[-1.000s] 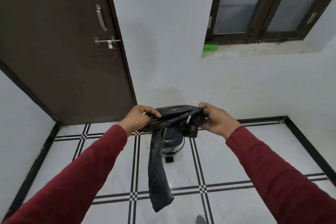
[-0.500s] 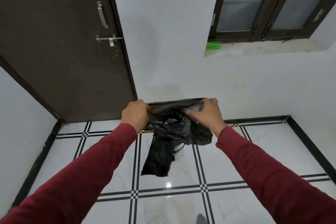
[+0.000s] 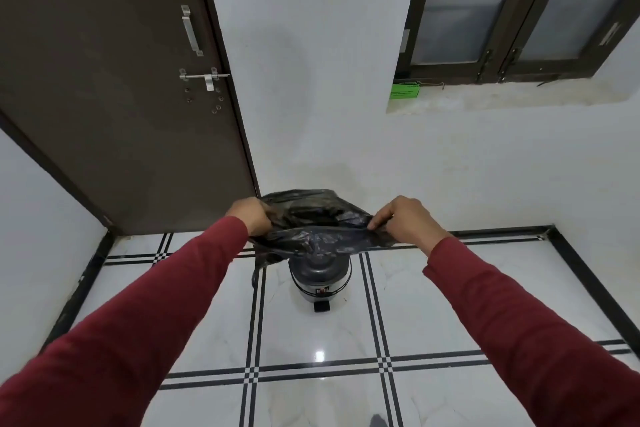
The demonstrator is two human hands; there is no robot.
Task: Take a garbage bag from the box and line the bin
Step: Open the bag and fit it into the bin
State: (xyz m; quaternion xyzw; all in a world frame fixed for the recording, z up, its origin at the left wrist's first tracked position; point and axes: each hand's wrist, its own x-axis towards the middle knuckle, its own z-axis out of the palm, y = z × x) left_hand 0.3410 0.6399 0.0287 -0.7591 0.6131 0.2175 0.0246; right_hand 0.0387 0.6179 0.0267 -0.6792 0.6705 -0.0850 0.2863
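A black garbage bag (image 3: 313, 225) is stretched wide between my two hands, its mouth pulled apart and facing up. My left hand (image 3: 250, 216) grips the bag's left rim and my right hand (image 3: 403, 221) pinches the right rim. Directly under the bag a small grey pedal bin (image 3: 320, 282) stands on the tiled floor, its top hidden by the bag; its foot pedal shows at the front. A green box (image 3: 404, 90) sits on the window sill at the upper right.
A dark brown door (image 3: 114, 87) with a latch is shut at the left. White walls close the corner behind the bin. A dark-framed window (image 3: 512, 10) is at the upper right. The floor is white tile with black lines.
My hands have moved apart and spread the bag's mouth wide. The hanging tail of the bag has gathered up, and the bin shows again beneath it.
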